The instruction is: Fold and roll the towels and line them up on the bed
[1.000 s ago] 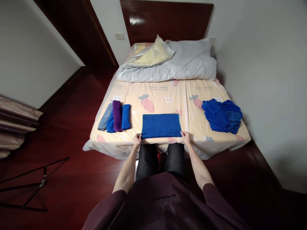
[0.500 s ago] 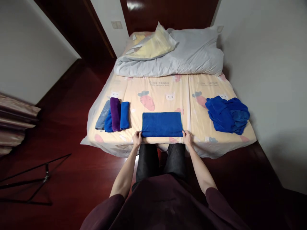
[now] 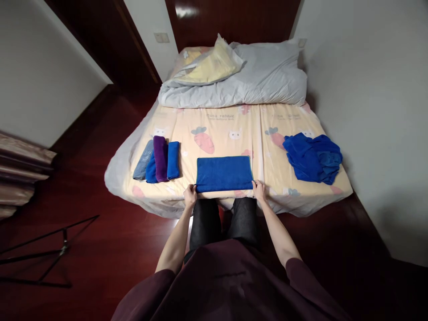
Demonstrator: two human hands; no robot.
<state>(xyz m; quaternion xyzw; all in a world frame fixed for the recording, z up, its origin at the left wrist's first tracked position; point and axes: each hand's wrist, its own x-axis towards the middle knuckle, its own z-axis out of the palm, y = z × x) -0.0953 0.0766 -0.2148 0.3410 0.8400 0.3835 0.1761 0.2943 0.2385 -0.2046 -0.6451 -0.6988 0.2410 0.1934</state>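
Observation:
A blue towel (image 3: pixel 224 174) lies flat as a wide rectangle near the front edge of the bed (image 3: pixel 220 120). Its near left corner is pinched by my left hand (image 3: pixel 190 195), and my right hand (image 3: pixel 259 190) pinches the near right corner. To the left, a grey towel (image 3: pixel 143 161), a purple towel (image 3: pixel 161 158) and a blue rolled or folded towel (image 3: pixel 173 159) lie side by side, with another blue one partly hidden under the purple. A crumpled heap of blue cloth (image 3: pixel 312 156) rests at the right.
A grey quilt (image 3: pixel 267 76) with a yellow part lies bunched at the bed's far end. Black tripod-like legs (image 3: pixel 63 245) stand on the floor at the left, below a striped curtain (image 3: pixel 20 174). A wall (image 3: pixel 374 111) rises on the right.
The view has shifted slightly. Both hands still hold the near corners of the blue towel, whose near edge looks slightly less straight. The sheet's left side bulges further outward.

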